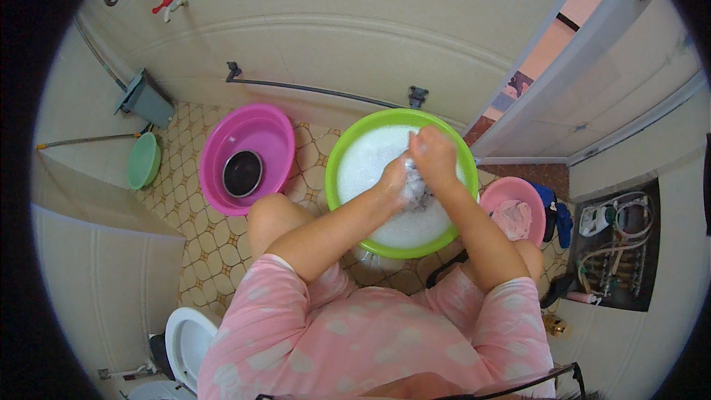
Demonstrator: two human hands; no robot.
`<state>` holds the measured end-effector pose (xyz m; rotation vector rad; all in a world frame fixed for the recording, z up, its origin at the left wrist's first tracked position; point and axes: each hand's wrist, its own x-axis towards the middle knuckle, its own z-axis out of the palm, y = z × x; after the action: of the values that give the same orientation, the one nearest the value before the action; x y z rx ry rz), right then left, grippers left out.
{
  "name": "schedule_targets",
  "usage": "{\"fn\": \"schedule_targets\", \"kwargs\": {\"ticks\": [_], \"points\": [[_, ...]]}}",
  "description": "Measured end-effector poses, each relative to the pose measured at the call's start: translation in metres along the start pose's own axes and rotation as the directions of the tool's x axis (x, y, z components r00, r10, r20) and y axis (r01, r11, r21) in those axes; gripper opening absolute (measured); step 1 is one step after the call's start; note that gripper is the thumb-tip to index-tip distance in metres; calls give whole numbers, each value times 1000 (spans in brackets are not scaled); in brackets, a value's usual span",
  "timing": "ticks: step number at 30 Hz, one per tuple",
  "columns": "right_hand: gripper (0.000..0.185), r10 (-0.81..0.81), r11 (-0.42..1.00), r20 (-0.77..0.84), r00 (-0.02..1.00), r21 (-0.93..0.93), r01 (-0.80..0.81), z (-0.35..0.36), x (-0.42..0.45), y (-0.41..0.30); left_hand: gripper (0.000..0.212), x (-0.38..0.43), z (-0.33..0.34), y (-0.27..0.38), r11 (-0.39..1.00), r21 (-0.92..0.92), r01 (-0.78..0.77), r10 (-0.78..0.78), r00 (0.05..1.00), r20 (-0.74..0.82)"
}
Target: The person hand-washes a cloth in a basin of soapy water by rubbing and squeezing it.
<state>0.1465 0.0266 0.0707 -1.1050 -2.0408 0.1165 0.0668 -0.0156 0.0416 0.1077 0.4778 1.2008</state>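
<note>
A lime-green plastic basin (332, 178) stands on the tiled floor before me, filled with white suds (366, 158). Over its right half, my left hand (395, 176) and my right hand (436, 151) are close together, both gripping a soapy, dark and whitish cloth (416, 189). The cloth hangs below the hands into the foam, where its lower part is hidden. My right hand sits slightly farther out than the left and looks a little blurred.
Left of the green basin is a magenta basin (272, 128) holding a dark round bowl (243, 173). At right, a pink basin (497, 189) contains pink cloth (514, 218), with blue fabric (541, 194) behind it. My knees flank the green basin. A toilet (191, 339) is at lower left.
</note>
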Motion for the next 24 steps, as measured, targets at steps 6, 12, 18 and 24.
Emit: {"fn": "schedule_targets", "kwargs": {"ticks": [6,12,18,24], "points": [[20,-215,947,434,875,-124,295,7,-23,-54,25,32,-89,16,980,-91,176,-93,812,577],[22,226,949,77,971,208,-238,-5,4,17,35,-8,-9,10,990,61,124,-130,987,97],[31,441,560,410,798,570,-602,0,-2,41,35,-18,-4,38,843,524,124,-142,990,-5],[30,342,257,627,699,654,-712,-12,-3,37,35,-15,-31,52,-155,901,-406,109,899,424]]}}
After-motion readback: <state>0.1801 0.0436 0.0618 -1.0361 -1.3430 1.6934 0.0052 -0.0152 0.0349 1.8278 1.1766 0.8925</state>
